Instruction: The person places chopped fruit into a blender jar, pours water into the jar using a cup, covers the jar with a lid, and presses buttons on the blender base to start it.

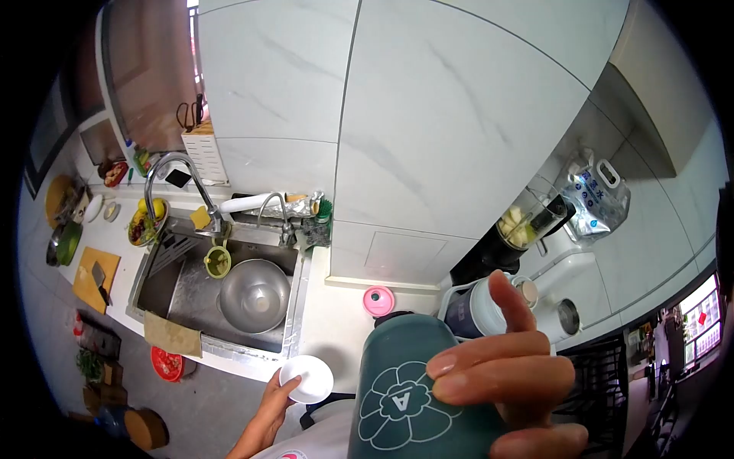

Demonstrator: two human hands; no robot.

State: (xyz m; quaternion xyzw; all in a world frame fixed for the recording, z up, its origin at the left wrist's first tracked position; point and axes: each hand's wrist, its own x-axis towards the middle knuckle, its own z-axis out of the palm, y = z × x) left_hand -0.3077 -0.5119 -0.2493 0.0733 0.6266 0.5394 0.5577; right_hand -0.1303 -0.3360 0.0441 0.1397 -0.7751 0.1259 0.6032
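My left hand (277,399) grips a small white bowl (312,376) by its rim, with the thumb over the edge. The bowl is near the counter's front edge, right of the sink. Close to the camera, my right hand (512,375) has its fingers against a dark green rounded container (401,382) with a white flower outline and a letter A on it. The container's lower end is cut off by the frame. A pink round object (378,301) lies on the counter just beyond it.
A metal basin (256,298) and a green strainer (217,262) sit in the sink (187,306). Farther left are a knife on a cutting board (95,279) and a fruit bowl (147,223). A blender (520,222) and a clear water bag (596,195) stand at right.
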